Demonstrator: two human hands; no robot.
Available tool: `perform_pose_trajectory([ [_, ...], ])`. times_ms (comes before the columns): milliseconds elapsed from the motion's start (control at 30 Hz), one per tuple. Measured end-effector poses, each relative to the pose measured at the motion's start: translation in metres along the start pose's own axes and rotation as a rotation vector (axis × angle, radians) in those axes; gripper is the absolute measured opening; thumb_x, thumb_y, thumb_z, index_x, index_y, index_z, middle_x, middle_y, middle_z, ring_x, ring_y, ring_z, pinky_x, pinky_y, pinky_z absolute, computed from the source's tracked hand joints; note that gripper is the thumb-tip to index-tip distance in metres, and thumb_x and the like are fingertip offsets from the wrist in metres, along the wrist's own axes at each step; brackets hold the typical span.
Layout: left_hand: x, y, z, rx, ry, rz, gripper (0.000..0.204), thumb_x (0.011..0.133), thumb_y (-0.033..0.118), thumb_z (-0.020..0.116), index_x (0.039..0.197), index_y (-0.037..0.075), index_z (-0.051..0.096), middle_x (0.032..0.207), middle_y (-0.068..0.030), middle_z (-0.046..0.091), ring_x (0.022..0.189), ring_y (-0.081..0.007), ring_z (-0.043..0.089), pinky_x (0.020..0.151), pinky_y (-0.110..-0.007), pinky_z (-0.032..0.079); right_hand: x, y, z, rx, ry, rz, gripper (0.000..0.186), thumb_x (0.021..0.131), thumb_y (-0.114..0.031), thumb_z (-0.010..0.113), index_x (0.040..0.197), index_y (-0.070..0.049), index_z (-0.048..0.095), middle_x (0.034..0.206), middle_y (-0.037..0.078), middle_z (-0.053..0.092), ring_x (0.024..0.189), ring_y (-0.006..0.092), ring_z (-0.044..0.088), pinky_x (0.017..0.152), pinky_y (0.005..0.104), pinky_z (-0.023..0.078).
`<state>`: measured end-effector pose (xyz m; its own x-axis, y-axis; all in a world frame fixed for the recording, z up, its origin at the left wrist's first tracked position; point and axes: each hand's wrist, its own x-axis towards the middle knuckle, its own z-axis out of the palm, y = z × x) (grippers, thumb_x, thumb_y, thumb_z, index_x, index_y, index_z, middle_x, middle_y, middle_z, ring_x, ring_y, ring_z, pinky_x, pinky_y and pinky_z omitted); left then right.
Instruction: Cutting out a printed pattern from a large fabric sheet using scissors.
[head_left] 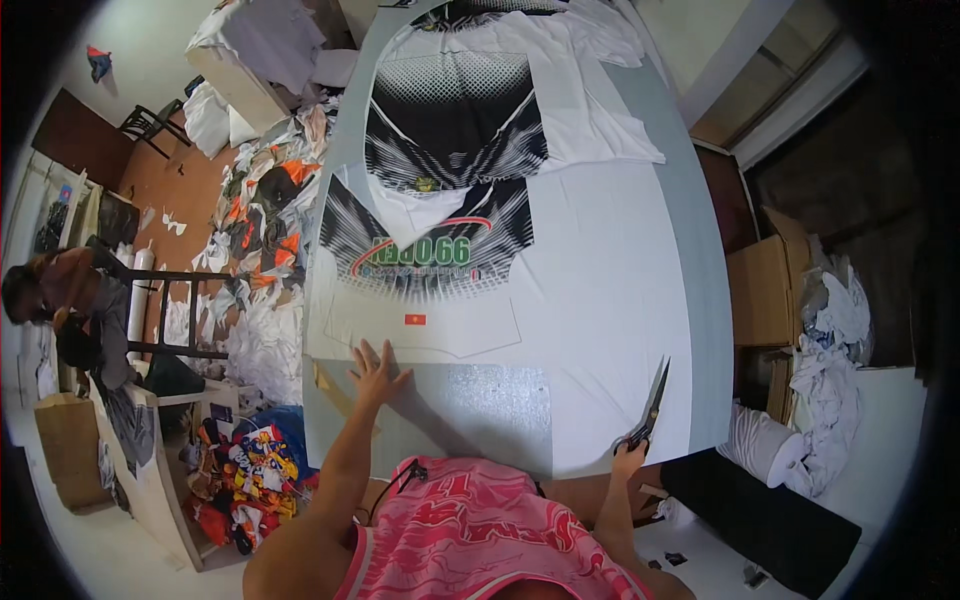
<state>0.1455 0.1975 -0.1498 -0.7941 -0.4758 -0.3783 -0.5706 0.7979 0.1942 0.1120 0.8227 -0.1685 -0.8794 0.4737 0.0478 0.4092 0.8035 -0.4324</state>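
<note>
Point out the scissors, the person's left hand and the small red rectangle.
Scissors (pixel 658 394): head view, on the blades.
Left hand (pixel 375 381): head view, on its back.
Small red rectangle (pixel 415 320): head view, on its middle.

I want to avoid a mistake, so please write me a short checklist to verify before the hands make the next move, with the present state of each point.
1. Scissors held by the handles in the right hand: ok.
2. Blades pointing away from the body: ok, the tip points toward the far end of the table.
3. Left hand clear of the blades: ok, it is well to their left, fingers spread.
4. Left hand pressing the fabric firmly: cannot tell.
5. Printed panel outline visible: ok, a thin line shows along its near edge.
6. White cloth at the far right smooth: not ok, it has folds.
</note>
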Motion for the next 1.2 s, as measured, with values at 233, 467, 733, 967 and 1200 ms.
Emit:
perform_pose_trajectory([
  [233,-0.105,-0.019,0.036,0.032,-0.027,0.045,0.101,0.078,0.073,0.064,0.160,0.033,0.020,0.165,-0.0260,-0.001,0.150,-0.0518,-0.001,0.105,-0.081,0.014,-0.037,0.027,-0.057,0.105,-0.183,0.322,0.033,0.087,-0.008,0.065,0.115,0.008,0.056,0.112,0.032,0.064,0.103,0.0444,0.064,0.086,0.0486,0.051],
  [467,-0.134,-0.030,0.062,-0.014,0.080,0.037,0.102,0.079,0.075,0.061,0.160,0.037,0.011,0.165,-0.0244,-0.006,0.150,-0.0520,-0.001,0.107,-0.079,0.014,-0.019,-0.009,-0.012,0.304,0.049,0.009,0.032,0.084,-0.003,0.061,0.114,0.006,0.055,0.106,0.029,0.064,0.101,0.0446,0.063,0.086,0.0473,0.050],
  [733,-0.122,-0.015,0.042,0.125,-0.201,-0.107,0.104,0.080,0.077,0.060,0.160,0.038,0.006,0.165,-0.0245,-0.009,0.149,-0.0533,-0.003,0.106,-0.079,0.014,0.001,-0.054,0.019,0.100,-0.213,-0.294,0.043,0.085,-0.004,0.063,0.125,0.006,0.052,0.117,0.030,0.061,0.110,0.0469,0.059,0.095,0.0473,0.047],
  [967,-0.193,-0.028,0.059,0.048,-0.166,-0.049,0.106,0.077,0.079,0.060,0.160,0.039,0.007,0.164,-0.0273,-0.008,0.148,-0.0560,-0.002,0.103,-0.081,0.016,-0.023,0.012,-0.004,0.118,-0.187,-0.260,0.049,0.090,-0.012,0.065,0.131,0.011,0.049,0.134,0.034,0.053,0.120,0.0474,0.055,0.103,0.0458,0.043],
  [1200,-0.229,-0.028,0.077,0.010,-0.004,-0.060,0.092,0.081,0.070,0.064,0.156,0.032,0.029,0.161,-0.0307,0.011,0.145,-0.0543,0.017,0.104,-0.076,0.022,-0.031,0.035,-0.040,0.112,-0.220,-0.289,0.051,0.089,-0.012,0.066,0.133,0.009,0.048,0.119,0.033,0.061,0.111,0.0478,0.060,0.093,0.0493,0.048],
])
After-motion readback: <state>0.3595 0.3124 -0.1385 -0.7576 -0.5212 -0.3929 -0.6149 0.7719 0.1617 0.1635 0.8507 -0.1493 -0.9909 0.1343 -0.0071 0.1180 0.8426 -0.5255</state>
